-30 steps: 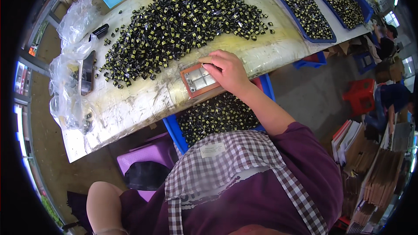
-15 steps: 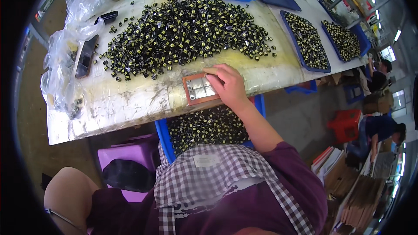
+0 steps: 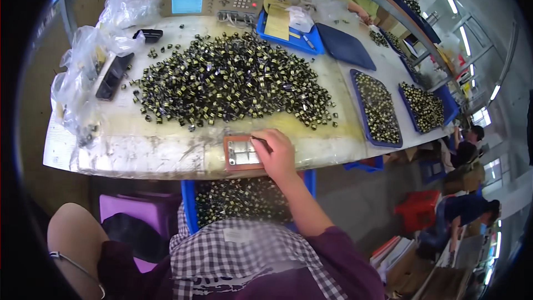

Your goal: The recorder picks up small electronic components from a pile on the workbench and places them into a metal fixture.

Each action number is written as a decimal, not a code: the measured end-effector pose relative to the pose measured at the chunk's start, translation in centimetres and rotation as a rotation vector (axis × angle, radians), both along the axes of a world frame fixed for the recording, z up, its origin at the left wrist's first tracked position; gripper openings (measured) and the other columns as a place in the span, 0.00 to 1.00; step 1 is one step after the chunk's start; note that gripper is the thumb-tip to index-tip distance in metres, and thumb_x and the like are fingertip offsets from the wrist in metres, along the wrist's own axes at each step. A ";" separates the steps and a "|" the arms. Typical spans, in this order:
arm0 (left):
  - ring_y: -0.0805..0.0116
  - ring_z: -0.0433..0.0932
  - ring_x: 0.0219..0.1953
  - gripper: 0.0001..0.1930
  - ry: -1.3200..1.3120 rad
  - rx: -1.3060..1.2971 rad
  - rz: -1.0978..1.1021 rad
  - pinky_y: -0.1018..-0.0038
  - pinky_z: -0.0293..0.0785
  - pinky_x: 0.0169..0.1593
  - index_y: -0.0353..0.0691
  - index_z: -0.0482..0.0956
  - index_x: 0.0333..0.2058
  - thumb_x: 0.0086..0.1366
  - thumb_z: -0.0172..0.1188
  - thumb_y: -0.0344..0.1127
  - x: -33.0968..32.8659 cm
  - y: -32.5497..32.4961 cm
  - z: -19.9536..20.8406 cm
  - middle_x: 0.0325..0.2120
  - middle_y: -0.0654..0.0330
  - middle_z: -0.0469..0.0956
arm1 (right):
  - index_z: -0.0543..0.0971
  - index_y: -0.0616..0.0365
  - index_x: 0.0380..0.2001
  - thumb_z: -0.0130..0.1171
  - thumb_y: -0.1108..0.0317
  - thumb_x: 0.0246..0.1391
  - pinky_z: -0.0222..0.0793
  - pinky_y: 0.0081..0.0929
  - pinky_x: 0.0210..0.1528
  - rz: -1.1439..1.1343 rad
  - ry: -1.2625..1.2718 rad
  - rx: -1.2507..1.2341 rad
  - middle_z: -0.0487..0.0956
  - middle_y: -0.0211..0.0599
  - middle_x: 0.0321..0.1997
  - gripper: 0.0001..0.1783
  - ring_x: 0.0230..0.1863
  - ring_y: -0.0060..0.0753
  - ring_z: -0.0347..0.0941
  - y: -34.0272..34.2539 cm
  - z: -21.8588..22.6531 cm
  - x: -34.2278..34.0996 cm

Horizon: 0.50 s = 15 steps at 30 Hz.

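Note:
My right hand [image 3: 277,153] reaches over the table's front edge, fingers bent and drawn together with the thumb. Its fingertips rest at the upper right part of a small reddish-brown fixture [image 3: 227,155] with a pale metal plate on top. Whatever the fingers pinch, if anything, is hidden. Beyond the hand spreads a large heap of small black components with yellow bands [image 3: 233,80]. My left arm [image 3: 75,228] shows bent at the lower left, a band around it; the left hand is out of view.
A blue bin [image 3: 190,205] of the same components sits below the table edge. Behind the heap stand a bench meter [image 3: 214,3] and a blue tray [image 3: 313,44]. Filled trays [image 3: 377,111] lie at right, a phone [image 3: 114,80] and plastic bags [image 3: 75,78] at left. Co-workers [image 3: 466,211] are farther right.
The view has tilted up, so the table and heap sit lower and more of the meter shows. My right hand remains at the fixture, its fingers still drawn together.

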<state>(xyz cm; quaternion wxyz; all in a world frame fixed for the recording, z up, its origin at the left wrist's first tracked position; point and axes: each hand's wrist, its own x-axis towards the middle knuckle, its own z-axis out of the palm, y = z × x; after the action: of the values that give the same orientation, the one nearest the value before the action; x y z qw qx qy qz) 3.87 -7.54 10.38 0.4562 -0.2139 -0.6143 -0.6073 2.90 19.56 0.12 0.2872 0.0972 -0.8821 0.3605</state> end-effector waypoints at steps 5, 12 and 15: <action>0.64 0.76 0.37 0.09 -0.090 -0.127 0.001 0.72 0.72 0.46 0.33 0.77 0.37 0.69 0.46 0.27 0.7 -2.0 2.6 0.35 0.56 0.78 | 0.82 0.58 0.36 0.65 0.71 0.49 0.73 0.34 0.44 0.011 0.020 0.000 0.82 0.42 0.39 0.09 0.40 0.44 0.78 0.1 -0.2 -0.3; 0.73 0.74 0.37 0.09 -0.564 -0.423 -0.143 0.78 0.69 0.43 0.36 0.79 0.44 0.66 0.55 0.26 -1.7 2.3 -5.5 0.37 0.59 0.79 | 0.80 0.58 0.40 0.63 0.72 0.53 0.71 0.25 0.32 0.052 -0.075 -0.086 0.79 0.38 0.35 0.10 0.29 0.33 0.75 1.1 1.5 1.1; 0.65 0.73 0.47 0.16 -0.363 -0.283 -0.239 0.70 0.68 0.52 0.31 0.74 0.50 0.70 0.46 0.32 -1.5 2.0 -3.7 0.46 0.53 0.76 | 0.80 0.57 0.39 0.64 0.70 0.52 0.70 0.24 0.31 -0.033 -0.159 -0.065 0.79 0.36 0.34 0.10 0.28 0.32 0.75 1.4 1.2 1.1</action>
<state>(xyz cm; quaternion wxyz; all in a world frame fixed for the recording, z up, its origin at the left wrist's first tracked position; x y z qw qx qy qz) 2.39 -5.49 6.69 0.2290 -0.2342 -0.7353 -0.5933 3.97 20.96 1.28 0.2253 0.0446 -0.8913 0.3909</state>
